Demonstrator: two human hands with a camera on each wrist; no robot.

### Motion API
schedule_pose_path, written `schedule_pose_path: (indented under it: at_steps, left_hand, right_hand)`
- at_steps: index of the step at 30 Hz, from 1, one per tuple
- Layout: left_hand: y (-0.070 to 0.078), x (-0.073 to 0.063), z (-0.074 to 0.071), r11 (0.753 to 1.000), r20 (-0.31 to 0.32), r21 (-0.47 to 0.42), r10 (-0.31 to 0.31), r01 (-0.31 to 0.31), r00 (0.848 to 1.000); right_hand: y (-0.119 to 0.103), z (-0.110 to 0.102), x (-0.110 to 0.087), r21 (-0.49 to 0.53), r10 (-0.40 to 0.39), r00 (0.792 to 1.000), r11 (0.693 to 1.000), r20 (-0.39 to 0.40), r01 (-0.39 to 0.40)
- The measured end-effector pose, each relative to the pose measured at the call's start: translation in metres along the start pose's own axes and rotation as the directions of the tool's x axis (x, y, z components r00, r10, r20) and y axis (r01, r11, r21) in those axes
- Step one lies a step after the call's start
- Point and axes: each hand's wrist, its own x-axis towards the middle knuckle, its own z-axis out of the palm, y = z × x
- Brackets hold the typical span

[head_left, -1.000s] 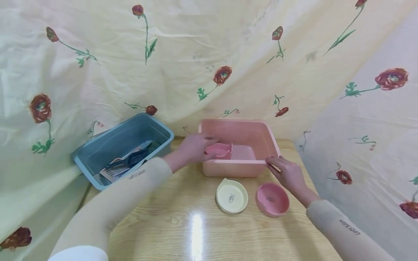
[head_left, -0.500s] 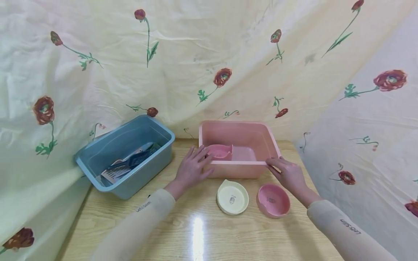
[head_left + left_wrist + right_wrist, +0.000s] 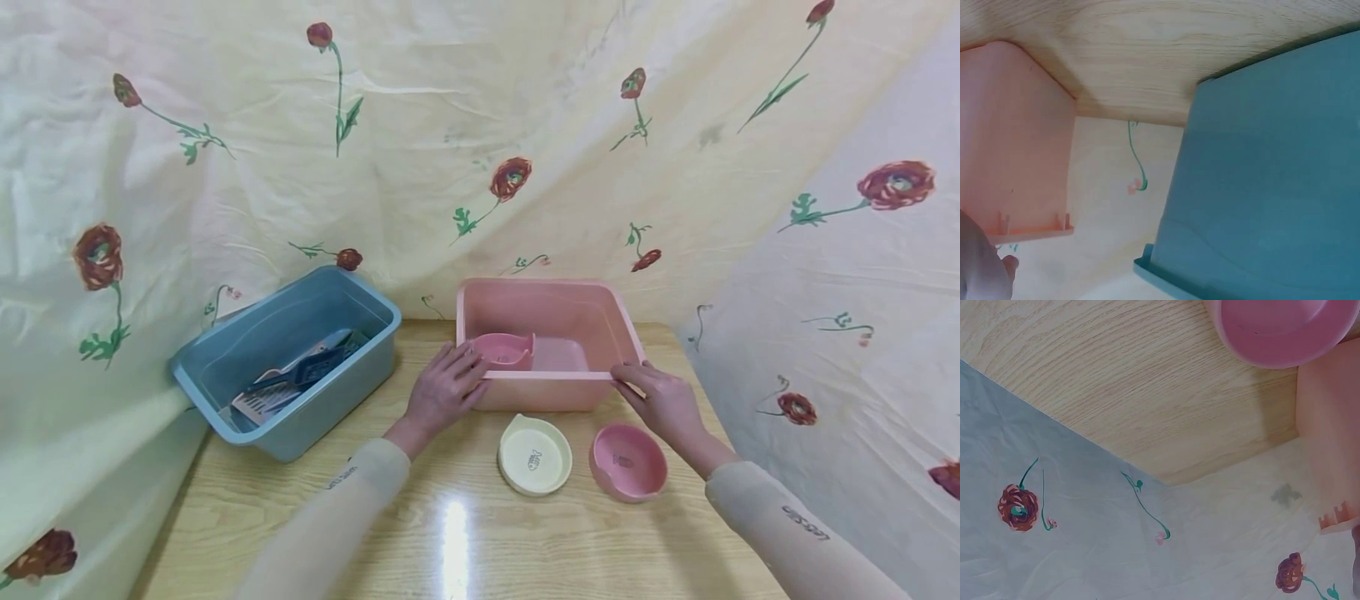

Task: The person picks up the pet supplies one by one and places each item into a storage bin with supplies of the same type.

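A pink plastic bin (image 3: 543, 392) stands against the back curtain, with a pink bowl (image 3: 506, 352) inside at its left end. My left hand (image 3: 442, 390) grips the bin's front left corner, fingers over the rim and thumb at the front. At the front right corner, my right hand (image 3: 660, 400) holds the rim between thumb and fingers. Just in front of the bin, a cream dish (image 3: 534, 456) and a second pink bowl (image 3: 628, 462) sit on the table. The left wrist view shows the hand (image 3: 982, 262) partly, at the bin's rim.
To the left is a blue bin (image 3: 337, 375) holding a dark blue slotted scoop (image 3: 318, 367), a pale slotted scoop (image 3: 262, 398) and other items partly hidden. Flowered curtain (image 3: 412, 125) hangs behind and at both sides of the wooden table (image 3: 375, 533).
My left hand has drawn back from above the bowl in the pink bin and settled on the bin's front left corner. My right hand stays on the front right corner.
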Motion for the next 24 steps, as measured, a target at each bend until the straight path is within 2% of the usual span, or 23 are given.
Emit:
schedule_pose_path:
  at_steps: [9, 18, 24]
  left_hand:
    - [0.0028, -0.0021, 0.0057, 0.999, -0.033, -0.048, -0.004, 0.002, 0.999]
    - [0.0026, 0.0015, 0.0038, 0.998, -0.032, -0.069, -0.004, 0.002, 0.999]
    - [0.0034, 0.0021, 0.0028, 0.996, -0.017, -0.083, -0.029, 0.027, 0.999]
  right_hand:
    - [-0.0015, -0.0008, -0.0004, -0.001, 0.001, 1.000, 1.000, 0.005, -0.001]
    - [-0.0007, 0.0001, -0.0010, 0.000, 0.009, 1.000, 1.000, 0.014, -0.009]
    - [-0.0012, -0.0008, 0.0009, 0.001, 0.003, 1.000, 1.000, 0.010, -0.003]
